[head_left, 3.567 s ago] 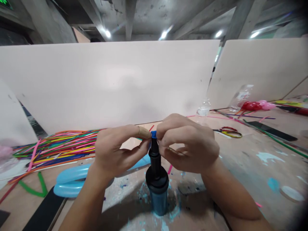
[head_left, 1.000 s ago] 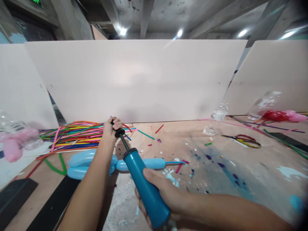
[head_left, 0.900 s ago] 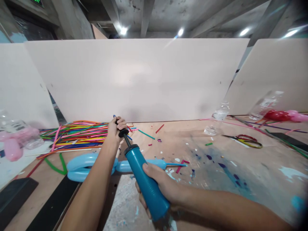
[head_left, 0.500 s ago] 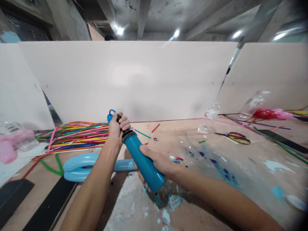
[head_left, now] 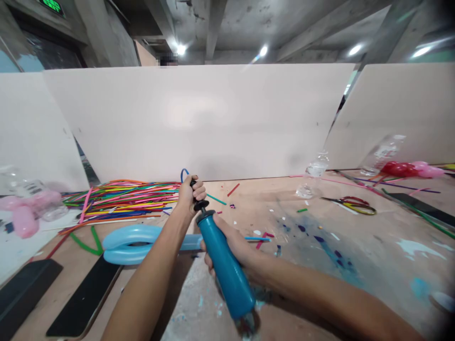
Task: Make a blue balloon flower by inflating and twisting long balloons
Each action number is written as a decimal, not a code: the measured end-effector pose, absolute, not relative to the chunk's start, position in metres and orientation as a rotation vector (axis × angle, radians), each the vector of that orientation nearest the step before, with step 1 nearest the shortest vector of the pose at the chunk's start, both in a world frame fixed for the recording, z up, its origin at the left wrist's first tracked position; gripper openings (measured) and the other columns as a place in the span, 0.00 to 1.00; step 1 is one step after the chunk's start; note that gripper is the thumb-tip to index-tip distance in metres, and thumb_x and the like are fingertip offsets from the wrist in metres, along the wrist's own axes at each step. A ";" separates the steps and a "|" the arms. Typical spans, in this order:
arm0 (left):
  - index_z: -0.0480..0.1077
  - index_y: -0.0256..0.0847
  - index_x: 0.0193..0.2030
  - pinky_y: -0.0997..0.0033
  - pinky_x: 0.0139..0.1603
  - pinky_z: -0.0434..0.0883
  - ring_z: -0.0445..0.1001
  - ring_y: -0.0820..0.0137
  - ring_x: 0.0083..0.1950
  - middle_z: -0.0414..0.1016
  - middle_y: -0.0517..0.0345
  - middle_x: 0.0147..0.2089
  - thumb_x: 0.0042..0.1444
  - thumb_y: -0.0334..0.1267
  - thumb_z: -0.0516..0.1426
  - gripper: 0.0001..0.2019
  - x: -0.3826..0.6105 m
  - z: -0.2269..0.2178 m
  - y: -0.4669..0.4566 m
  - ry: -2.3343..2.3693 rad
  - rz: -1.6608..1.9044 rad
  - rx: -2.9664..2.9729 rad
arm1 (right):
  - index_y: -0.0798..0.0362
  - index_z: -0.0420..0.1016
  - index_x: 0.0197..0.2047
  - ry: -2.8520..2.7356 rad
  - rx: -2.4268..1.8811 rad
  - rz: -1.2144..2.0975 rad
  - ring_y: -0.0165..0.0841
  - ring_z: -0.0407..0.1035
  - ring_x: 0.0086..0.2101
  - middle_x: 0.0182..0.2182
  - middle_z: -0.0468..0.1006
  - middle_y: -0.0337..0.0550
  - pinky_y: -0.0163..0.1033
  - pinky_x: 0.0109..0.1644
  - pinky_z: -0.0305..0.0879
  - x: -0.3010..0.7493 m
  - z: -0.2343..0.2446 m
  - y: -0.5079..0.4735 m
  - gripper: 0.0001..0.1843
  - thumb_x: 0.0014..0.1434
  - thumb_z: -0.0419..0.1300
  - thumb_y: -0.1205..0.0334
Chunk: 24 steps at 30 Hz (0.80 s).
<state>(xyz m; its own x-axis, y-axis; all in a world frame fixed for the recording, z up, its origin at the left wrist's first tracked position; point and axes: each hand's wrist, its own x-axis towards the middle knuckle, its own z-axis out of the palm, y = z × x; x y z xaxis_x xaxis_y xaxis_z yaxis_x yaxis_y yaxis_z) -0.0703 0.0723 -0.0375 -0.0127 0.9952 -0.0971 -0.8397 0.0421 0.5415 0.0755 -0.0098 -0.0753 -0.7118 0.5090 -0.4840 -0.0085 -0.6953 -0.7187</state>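
Note:
A blue balloon hand pump (head_left: 227, 270) is tilted across the middle, held in both hands. My left hand (head_left: 188, 196) is closed round its black far end, with a short length of rod bared between that end and the barrel. A thin blue loop (head_left: 184, 174), which looks like limp balloon, sticks up behind my left fingers. My right hand (head_left: 229, 241) wraps round the blue barrel near its top. A light blue twisted balloon (head_left: 133, 241) lies on the table beyond my left forearm, its straight tail passing behind the pump.
Many-coloured long uninflated balloons (head_left: 131, 201) lie in a bundle at the left. Scissors (head_left: 355, 204) and a clear bottle (head_left: 316, 168) lie right. A pink balloon (head_left: 26, 220) is far left, near a black phone (head_left: 85, 298). A white board (head_left: 227, 123) stands behind.
The pump's barrel has slid down and to the right, away from my left hand, baring the rod. The view has shifted slightly. Both hands keep their hold.

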 end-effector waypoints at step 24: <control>0.60 0.39 0.28 0.84 0.09 0.44 0.47 0.82 0.09 0.44 0.72 0.16 0.67 0.37 0.44 0.15 -0.067 -0.056 0.072 0.547 1.498 0.322 | 0.59 0.69 0.33 -1.189 -1.083 2.316 0.31 0.67 0.16 0.18 0.72 0.46 0.35 0.22 0.67 0.072 -0.078 0.008 0.37 0.66 0.34 0.37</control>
